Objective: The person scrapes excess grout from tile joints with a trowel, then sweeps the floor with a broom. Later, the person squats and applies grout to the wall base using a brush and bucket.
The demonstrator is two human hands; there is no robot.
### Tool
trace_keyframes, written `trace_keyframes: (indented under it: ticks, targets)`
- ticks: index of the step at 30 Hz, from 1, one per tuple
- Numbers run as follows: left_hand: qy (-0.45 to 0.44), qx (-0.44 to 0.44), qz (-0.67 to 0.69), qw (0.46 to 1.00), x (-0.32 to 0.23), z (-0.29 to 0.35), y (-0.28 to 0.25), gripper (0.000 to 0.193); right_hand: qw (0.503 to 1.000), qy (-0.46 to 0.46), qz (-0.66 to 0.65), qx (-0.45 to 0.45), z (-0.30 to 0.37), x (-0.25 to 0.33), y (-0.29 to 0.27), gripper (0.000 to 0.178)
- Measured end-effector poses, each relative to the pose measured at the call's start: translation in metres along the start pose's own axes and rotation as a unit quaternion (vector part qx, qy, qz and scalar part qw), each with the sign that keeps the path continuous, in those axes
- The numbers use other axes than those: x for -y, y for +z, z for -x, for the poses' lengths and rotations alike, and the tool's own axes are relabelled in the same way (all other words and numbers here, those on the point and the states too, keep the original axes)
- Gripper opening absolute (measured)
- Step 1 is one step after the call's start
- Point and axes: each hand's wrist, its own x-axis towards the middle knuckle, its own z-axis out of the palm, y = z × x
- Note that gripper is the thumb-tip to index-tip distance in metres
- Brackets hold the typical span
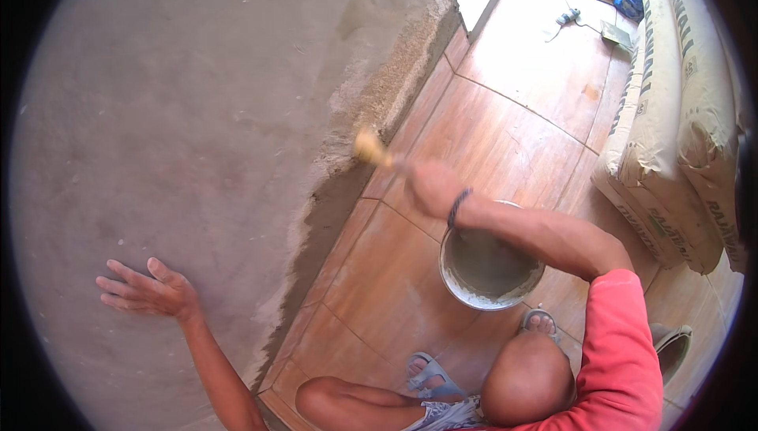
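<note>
Right grip (434, 188) clasps a brush (369, 148)
A bucket (466, 294) sits below it; the wall (197, 115) is to its left, beside the spread left grip (162, 293).

A coral-red sleeve (621, 352) fills the lower right; a dark bracelet (455, 208) sits mid-frame. Patterned shorts (446, 416) and grey-blue sandals (429, 369) show below.

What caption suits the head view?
Right hand holds a yellow-ended tool near the wall; left hand open; bucket on tiles.

Brn tile flr (379, 261), rnd bucket (482, 303) w/ gray mix (485, 264), pale sacks (651, 127) R, 2nd container (671, 354) lower R
</note>
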Motion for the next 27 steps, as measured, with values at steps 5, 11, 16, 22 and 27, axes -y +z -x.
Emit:
trace_keyframes:
  ticks: [5, 11, 16, 22, 27]
  targets:
    - [0.009, -0.009, -0.009, 1.000, 0.007, -0.002, 0.001, 0.062, 0.989, -0.066, 0.013, -0.131, 0.004, -0.026, -0.066, 0.041]
    - [-0.016, 0.001, 0.018, 1.000, -0.005, 0.001, 0.004, 0.062, 0.973, 0.107, 0.088, -0.186, -0.075, -0.080, -0.066, 0.022]
    - [0.004, 0.003, 0.004, 1.000, 0.005, 0.000, 0.001, 0.061, 0.997, 0.048, 0.020, 0.054, -0.003, 0.005, 0.012, 0.024]
    - [-0.008, -0.006, 0.001, 1.000, 0.002, 0.000, 0.003, 0.063, 0.983, 0.117, 0.029, -0.142, -0.021, -0.044, -0.074, 0.030]
    - [-0.010, -0.009, -0.004, 1.000, -0.004, 0.002, 0.005, 0.064, 0.987, 0.143, 0.046, -0.051, -0.052, -0.034, -0.020, 0.019]
